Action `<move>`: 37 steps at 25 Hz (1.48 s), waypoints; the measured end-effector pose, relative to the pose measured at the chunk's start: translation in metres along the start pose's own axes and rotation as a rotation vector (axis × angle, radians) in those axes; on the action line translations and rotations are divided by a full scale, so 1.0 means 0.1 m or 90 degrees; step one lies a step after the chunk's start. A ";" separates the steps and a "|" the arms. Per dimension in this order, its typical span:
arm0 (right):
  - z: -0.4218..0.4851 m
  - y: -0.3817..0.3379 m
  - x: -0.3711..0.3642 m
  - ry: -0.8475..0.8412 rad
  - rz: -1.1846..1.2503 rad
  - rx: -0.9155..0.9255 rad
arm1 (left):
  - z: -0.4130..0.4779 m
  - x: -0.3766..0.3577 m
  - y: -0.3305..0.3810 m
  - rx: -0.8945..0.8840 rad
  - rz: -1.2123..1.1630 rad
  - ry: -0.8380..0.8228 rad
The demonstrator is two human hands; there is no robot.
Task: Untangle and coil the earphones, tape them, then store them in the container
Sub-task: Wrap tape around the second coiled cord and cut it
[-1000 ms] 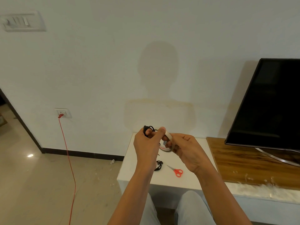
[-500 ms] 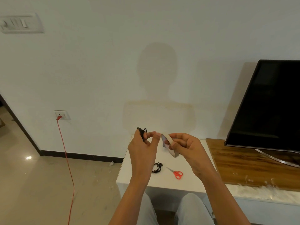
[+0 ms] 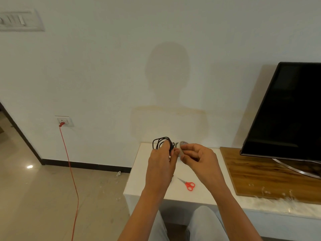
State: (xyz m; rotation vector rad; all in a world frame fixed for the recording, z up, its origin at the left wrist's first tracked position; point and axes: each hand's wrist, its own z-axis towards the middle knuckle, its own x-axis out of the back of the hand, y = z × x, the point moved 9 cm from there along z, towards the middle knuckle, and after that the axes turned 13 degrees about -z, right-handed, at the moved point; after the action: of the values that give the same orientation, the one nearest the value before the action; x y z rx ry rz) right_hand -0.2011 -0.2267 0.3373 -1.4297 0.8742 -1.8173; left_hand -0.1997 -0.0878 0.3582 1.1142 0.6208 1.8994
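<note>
Black earphone coil (image 3: pixel 160 142), loops upward

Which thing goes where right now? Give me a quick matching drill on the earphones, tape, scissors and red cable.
Things:
1. earphones
2. tape
3. scissors
4. red cable

Places:
a. lying on the white table
b. pinched in the right hand
c. plugged into the wall socket
d. gripped in the left hand

Pairs: 1-d, 2-b, 3-a, 4-c
</note>
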 end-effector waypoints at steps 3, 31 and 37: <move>0.00 0.04 -0.02 -0.001 -0.010 -0.003 | -0.03 -0.07 -0.03 -0.019 0.021 -0.004; 0.09 0.68 -0.27 -0.144 0.008 -0.109 | -0.32 -0.37 -1.08 0.580 -0.419 -0.050; 0.10 0.44 -0.18 -0.127 0.057 -0.095 | -0.30 -0.51 -0.87 0.467 -0.414 -0.179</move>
State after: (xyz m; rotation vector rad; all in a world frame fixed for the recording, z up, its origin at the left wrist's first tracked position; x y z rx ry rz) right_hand -0.1842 -0.2372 0.2932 -1.6060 0.9713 -1.5401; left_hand -0.1770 -0.0841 0.2558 1.3627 1.3777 0.9401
